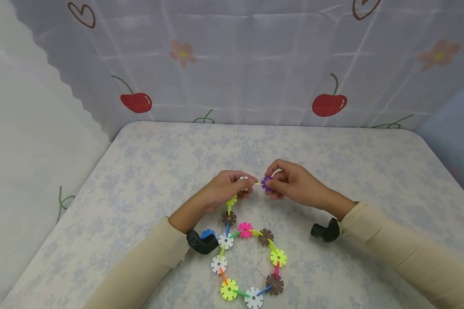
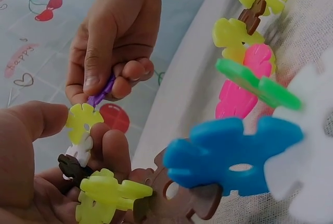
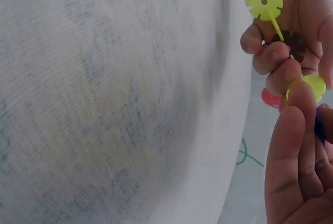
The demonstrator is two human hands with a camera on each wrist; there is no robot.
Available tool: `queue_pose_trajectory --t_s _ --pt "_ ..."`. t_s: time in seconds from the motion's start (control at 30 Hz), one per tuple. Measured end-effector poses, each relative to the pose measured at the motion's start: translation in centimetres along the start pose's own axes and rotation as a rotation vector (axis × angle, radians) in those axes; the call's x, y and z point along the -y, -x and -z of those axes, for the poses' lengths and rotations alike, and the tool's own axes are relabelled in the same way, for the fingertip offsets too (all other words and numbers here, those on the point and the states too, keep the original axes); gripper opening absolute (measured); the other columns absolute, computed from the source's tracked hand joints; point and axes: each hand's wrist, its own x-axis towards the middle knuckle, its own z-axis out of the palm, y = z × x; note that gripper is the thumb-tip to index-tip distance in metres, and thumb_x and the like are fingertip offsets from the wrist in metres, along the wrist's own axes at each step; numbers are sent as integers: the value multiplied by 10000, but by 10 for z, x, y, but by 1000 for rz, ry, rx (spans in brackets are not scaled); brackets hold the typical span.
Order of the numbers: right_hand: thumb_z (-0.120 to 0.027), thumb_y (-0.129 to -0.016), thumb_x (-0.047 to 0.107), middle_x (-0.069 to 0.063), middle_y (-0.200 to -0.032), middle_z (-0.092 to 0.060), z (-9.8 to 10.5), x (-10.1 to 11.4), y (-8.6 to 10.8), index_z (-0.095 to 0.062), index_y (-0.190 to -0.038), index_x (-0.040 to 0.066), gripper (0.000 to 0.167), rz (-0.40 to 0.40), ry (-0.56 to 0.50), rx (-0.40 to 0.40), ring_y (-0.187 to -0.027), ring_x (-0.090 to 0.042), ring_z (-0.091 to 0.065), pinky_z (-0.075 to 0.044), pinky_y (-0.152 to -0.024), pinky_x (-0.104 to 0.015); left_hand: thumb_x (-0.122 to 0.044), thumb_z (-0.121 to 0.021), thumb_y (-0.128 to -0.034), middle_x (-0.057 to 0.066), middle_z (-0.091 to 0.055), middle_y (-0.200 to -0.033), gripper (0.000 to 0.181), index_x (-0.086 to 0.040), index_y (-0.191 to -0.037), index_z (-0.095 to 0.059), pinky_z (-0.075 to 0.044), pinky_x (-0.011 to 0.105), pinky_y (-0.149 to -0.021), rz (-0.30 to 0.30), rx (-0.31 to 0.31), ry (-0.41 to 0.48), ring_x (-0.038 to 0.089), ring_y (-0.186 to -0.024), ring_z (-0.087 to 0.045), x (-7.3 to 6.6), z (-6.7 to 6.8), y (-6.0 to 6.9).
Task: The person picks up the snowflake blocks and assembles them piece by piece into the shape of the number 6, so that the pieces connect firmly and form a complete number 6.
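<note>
My left hand (image 1: 228, 189) grips the upper end of a chain of notched plastic snowflake discs, with a white disc (image 1: 242, 182) between thumb and fingers. A yellow disc (image 2: 82, 119) sticks out past those fingers. Between its thumb and fingers, my right hand (image 1: 297, 183) pinches a purple disc (image 1: 264, 183). In the left wrist view, the purple disc meets the yellow disc's edge; I cannot tell how deeply they are slotted. A dark brown disc (image 2: 73, 168) and more yellow discs (image 2: 98, 198) lie against the left palm. Fingers partly hide the purple disc in the right wrist view.
Below the hands, the chain runs through a brown disc (image 1: 229, 218) into a ring of linked discs, including a pink one (image 1: 245, 230) and a white one (image 1: 253, 298). A blue disc (image 1: 207, 233) shows beside the left wrist. A curtain (image 1: 232, 64) hangs behind the cloth-covered table (image 1: 158, 150).
</note>
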Motion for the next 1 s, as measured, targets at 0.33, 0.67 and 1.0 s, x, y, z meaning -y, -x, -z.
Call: queue_pose_trajectory --t_s 0.33,0.67,1.0 --pt "-570 -1026 0 -220 -950 -720 -5 0 0 -497 -1126 -22 125 2 -41 8 -821 -281 -727 -601 -727 -377 -209 -594 -1045 192 -685 -1093 302 -12 -1255 -687 -531 310 -837 -25 31 2 199 -920 -655 3 1 0" --pt "-566 -1017 -30 -217 -958 -727 -7 0 -3 -506 -1079 -45 87 51 -42 -7 -811 -272 -729 -601 -709 -370 -170 -608 -1038 181 -690 -1086 293 17 -1251 -682 -532 332 -925 -42 42 42 228 -972 -678 1 3 0" --pt "-602 -994 -39 -157 -915 -738 -13 2 -5 -529 -1013 -21 77 80 -27 -65 -766 -264 -731 -601 -683 -359 -143 -594 -1041 275 -657 -1151 302 47 -1266 -661 -520 334 -952 -67 50 51 334 -1079 -661 1 4 0"
